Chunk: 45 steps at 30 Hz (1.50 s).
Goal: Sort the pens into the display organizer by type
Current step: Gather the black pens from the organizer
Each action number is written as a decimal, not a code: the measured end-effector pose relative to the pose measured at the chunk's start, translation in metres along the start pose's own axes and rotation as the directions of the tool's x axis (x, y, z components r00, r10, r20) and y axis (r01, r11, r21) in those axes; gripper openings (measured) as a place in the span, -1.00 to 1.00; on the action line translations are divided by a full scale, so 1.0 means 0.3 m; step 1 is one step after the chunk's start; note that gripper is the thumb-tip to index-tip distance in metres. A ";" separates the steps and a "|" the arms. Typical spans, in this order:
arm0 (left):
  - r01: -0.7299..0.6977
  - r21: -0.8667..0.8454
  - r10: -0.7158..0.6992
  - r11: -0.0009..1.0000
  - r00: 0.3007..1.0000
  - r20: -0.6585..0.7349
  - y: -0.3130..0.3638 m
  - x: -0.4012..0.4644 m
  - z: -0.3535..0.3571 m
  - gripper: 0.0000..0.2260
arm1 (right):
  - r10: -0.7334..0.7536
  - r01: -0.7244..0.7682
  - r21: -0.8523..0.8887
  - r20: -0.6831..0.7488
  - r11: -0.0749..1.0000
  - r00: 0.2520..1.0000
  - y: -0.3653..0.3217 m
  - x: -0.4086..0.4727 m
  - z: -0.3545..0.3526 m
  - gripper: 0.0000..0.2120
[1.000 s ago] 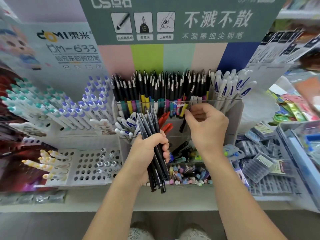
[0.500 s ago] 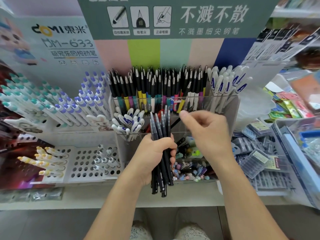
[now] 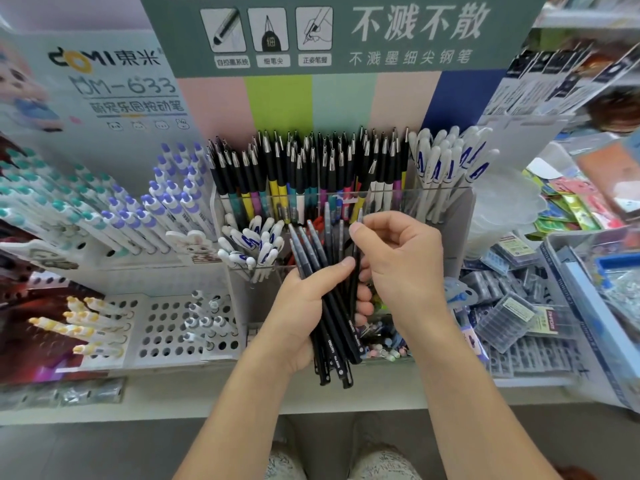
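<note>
left hand (image 3: 304, 317) is gripping a bundle of slim matte-black pens (image 3: 329, 299) w/ frosted grey caps, fingers curled round the barrels; long axes running near upright, caps pointing up n slightly left, just in front of the clear acrylic organizer (image 3: 446, 209). right hand (image 3: 401, 268) is pinching one pen (image 3: 354, 271) near its cap, thumb n forefinger closed on it.

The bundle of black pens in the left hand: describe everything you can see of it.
The bundle of black pens is several slim, matte dark sticks with greyish translucent caps pointing up and small white print near their lower ends. The left hand grips it mid-length, roughly upright, before the clear organizer. The right hand pinches the upper part of one pen on the bundle's right side.
</note>
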<state>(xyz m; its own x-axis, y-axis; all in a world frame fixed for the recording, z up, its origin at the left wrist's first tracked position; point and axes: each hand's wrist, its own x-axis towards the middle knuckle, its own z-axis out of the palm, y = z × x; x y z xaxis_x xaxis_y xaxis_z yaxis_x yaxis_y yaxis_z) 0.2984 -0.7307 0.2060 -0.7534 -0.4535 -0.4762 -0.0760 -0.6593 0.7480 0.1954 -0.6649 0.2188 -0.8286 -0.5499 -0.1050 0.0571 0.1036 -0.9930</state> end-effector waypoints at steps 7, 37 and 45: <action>-0.122 -0.066 0.101 0.990 0.962 -0.255 -0.001 0.026 0.008 -0.92 | -0.215 0.215 -0.074 0.000 0.974 0.977 -0.039 0.000 -0.005 -0.91; 0.008 0.177 0.000 0.984 0.999 -0.049 -0.028 0.037 -0.060 -0.84 | -0.011 0.007 -0.278 -0.015 0.961 1.000 0.049 0.036 -0.089 -0.79; 0.126 0.134 -0.138 0.983 0.986 0.090 -0.043 0.037 -0.040 -0.90 | 0.194 -0.202 0.016 0.222 0.979 0.956 0.076 0.038 -0.070 -0.91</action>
<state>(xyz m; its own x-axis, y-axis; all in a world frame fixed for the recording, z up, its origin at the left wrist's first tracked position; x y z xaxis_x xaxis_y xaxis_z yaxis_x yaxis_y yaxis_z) 0.2988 -0.7346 0.1855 -0.7913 -0.3022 -0.5315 -0.2565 -0.6250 0.7373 0.1756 -0.6513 0.1959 -0.6572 -0.6892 -0.3050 0.2323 0.1998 -0.9519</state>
